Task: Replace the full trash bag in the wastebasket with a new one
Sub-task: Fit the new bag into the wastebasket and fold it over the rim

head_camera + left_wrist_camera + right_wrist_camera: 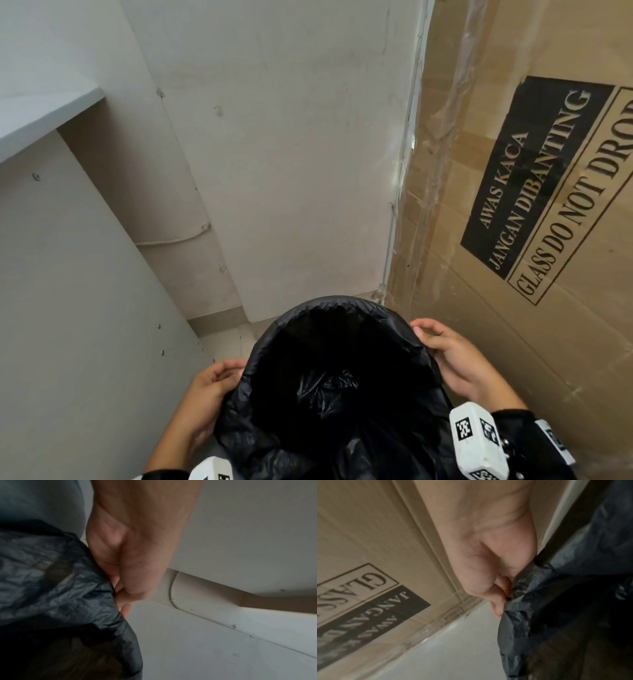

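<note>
A black trash bag [342, 387] lines the wastebasket at the bottom centre of the head view, its mouth spread wide and folded over the rim. The basket itself is hidden under the plastic. My left hand [219, 380] pinches the bag's folded edge [96, 585] on the left side, fingers curled round the plastic. My right hand [442, 349] grips the edge [520, 596] on the right side in the same way. Crumpled black plastic lies at the bottom inside the bag.
A tall cardboard box [513, 171] marked "GLASS DO NOT DROP" stands close on the right, almost touching my right hand. A white wall [291, 154] is behind the basket. A white cabinet panel [68, 291] with a shelf above closes in the left.
</note>
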